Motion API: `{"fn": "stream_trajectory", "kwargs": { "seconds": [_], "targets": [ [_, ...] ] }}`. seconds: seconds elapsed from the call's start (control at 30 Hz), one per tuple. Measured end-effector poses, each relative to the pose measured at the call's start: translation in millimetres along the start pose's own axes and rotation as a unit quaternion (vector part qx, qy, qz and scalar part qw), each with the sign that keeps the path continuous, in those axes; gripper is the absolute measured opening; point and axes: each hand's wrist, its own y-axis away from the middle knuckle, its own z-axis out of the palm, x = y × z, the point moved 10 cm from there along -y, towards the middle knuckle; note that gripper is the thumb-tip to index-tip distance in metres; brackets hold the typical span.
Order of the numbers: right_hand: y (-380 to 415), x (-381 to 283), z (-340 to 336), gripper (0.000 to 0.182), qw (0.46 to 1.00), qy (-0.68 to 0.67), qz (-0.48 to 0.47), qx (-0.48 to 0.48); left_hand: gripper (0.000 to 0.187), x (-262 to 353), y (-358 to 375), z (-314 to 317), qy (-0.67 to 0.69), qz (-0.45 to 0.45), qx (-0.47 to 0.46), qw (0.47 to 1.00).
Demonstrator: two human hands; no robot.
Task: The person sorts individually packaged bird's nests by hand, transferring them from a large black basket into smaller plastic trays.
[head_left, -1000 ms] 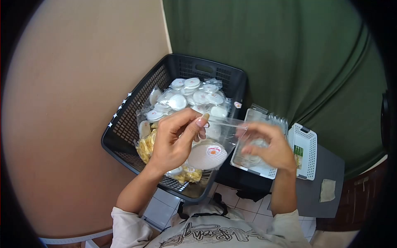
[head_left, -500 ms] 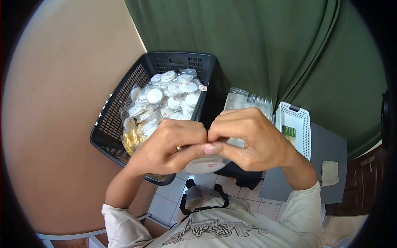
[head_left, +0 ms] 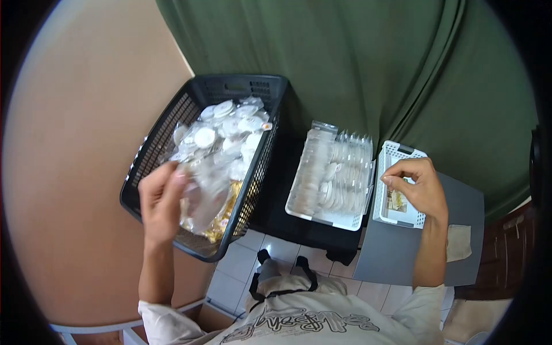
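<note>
My left hand is closed on the edge of a clear plastic packet, smeared by motion, over the front of the black basket. Inside the basket lie many similar clear packets with white round discs. Gold-coloured packets lie near its front. My right hand hovers over the small white basket, thumb and fingers pinched together. Whatever sits between those fingertips, if anything, is too small to make out. A card with green and yellow print lies in that small basket, partly covered by the hand.
Between the baskets, a white tray holds a row of upright clear packets on a black surface. A grey table carries a folded beige cloth. A green curtain hangs behind; a wall stands left.
My hands, together in the middle before, have parted. The left carried the packet left over the black basket; the right moved right over the small white basket. The tray of packets is now uncovered.
</note>
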Motion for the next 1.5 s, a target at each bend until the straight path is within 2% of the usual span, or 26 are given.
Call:
{"fn": "stream_trajectory", "kwargs": {
  "seconds": [0.03, 0.07, 0.13, 0.2, 0.23, 0.27, 0.33, 0.4, 0.47, 0.57, 0.6, 0.63, 0.7, 0.73, 0.77, 0.83, 0.93, 1.07, 1.17, 1.23, 1.27, 1.3, 1.37, 1.43, 1.47, 1.5],
  "targets": [
    [2.0, -4.8, 10.2, 0.005, 0.999, -0.046, -0.017, 0.021, 0.03, 1.2, -0.6, 23.2, -0.026, -0.004, -0.079, 0.997],
    [0.7, -15.1, 25.8, 0.029, 0.996, -0.049, -0.069, -0.024, 0.031, -6.8, -1.8, 35.4, -0.055, 0.02, -0.114, 0.992],
    [-8.6, -39.1, 52.6, 0.06, 0.973, -0.194, -0.119, 0.034, 0.029, -12.2, -2.1, 68.3, 0.01, -0.049, -0.156, 0.987],
    [-21.9, -60.2, 78.5, 0.083, 0.952, -0.256, -0.168, 0.012, 0.026, -6.7, -1.9, 96.5, 0.008, -0.053, -0.189, 0.981],
    [-27.4, -68.5, 91.8, 0.059, 0.931, -0.329, -0.16, -0.008, 0.024, 0.0, -2.8, 109.7, -0.021, -0.039, -0.21, 0.977],
    [-29.2, -74.6, 94.7, 0.059, 0.931, -0.328, -0.161, -0.006, 0.022, 4.6, -3.0, 121.8, -0.055, 0.005, -0.236, 0.97],
    [-32.2, -77.8, 112.1, 0.01, 0.932, -0.341, -0.096, -0.076, 0.02, 0.2, 0.6, 128.3, -0.051, -0.002, -0.235, 0.971],
    [-31.7, -76.6, 109.2, 0.009, 0.94, -0.316, -0.084, -0.096, 0.019, -1.9, 0.8, 125.0, -0.04, -0.014, -0.234, 0.971],
    [-29.7, -72.8, 111.7, 0.009, 0.944, -0.298, -0.075, -0.121, 0.018, -1.5, 10.5, 133.2, -0.037, -0.004, -0.324, 0.945],
    [-27.3, -70.7, 110.2, 0.01, 0.936, -0.316, -0.077, -0.136, 0.02, -8.3, 17.1, 132.4, 0.027, -0.024, -0.326, 0.945],
    [-28.2, -68.8, 110.4, 0.01, 0.936, -0.316, -0.076, -0.134, 0.022, -20.9, 21.6, 130.7, 0.046, -0.085, -0.334, 0.937],
    [-30.4, -62.5, 110.4, 0.01, 0.925, -0.355, -0.057, -0.123, 0.022, -26.5, 27.9, 138.4, 0.048, -0.087, -0.335, 0.937],
    [-32.9, -58.0, 112.0, 0.011, 0.912, -0.392, -0.039, -0.111, 0.023, -47.4, 24.4, 129.3, 0.295, -0.14, -0.135, 0.936],
    [-34.5, -58.3, 111.3, 0.012, 0.921, -0.375, -0.042, -0.094, 0.02, -48.1, 25.6, 129.8, 0.231, -0.109, -0.152, 0.955],
    [-35.4, -58.4, 111.2, 0.013, 0.929, -0.359, -0.044, -0.079, 0.015, -44.8, 24.3, 133.0, 0.231, -0.087, -0.104, 0.963],
    [-35.7, -57.3, 116.6, 0.013, 0.93, -0.358, -0.031, -0.074, 0.011, -52.1, 29.1, 132.6, 0.182, -0.13, -0.039, 0.974],
    [-35.9, -52.8, 119.0, 0.013, 0.926, -0.37, -0.01, -0.068, 0.014, -44.5, 26.1, 135.9, 0.196, -0.1, -0.008, 0.976],
    [-35.8, -44.6, 121.2, 0.014, 0.914, -0.396, 0.018, -0.081, 0.024, -51.9, 29.9, 131.0, 0.172, -0.129, -0.03, 0.976],
    [-36.5, -34.2, 124.1, 0.014, 0.911, -0.404, 0.022, -0.078, 0.028, -65.5, 35.2, 139.7, 0.138, -0.181, -0.092, 0.969],
    [-36.6, -28.2, 120.3, 0.014, 0.914, -0.401, 0.042, -0.051, 0.03, -81.3, 40.3, 141.8, 0.313, -0.19, -0.022, 0.93],
    [-37.4, -27.2, 115.2, 0.016, 0.919, -0.393, 0.033, -0.022, 0.022, -82.6, 44.4, 149.3, 0.284, -0.192, -0.056, 0.938],
    [-38.3, -26.7, 109.2, 0.017, 0.923, -0.384, 0.022, 0.008, 0.019, -74.6, 47.1, 155.1, 0.183, -0.158, -0.083, 0.967],
    [-38.2, -27.8, 116.0, 0.015, 0.911, -0.411, 0.019, -0.012, 0.016, -71.8, 54.3, 175.3, 0.134, -0.153, -0.159, 0.966],
    [-40.1, -25.7, 113.2, 0.015, 0.914, -0.404, -0.005, 0.04, 0.018, -76.0, 54.6, 176.9, 0.119, -0.17, -0.133, 0.969],
    [-37.5, -24.0, 110.3, 0.035, 0.916, -0.397, 0.006, 0.063, 0.021, -81.6, 53.3, 171.8, 0.114, -0.166, -0.097, 0.975],
    [-34.9, -24.1, 115.4, 0.035, 0.916, -0.397, 0.005, 0.064, 0.026, -88.6, 52.6, 167.0, 0.11, -0.162, -0.061, 0.979]
  ]
}}
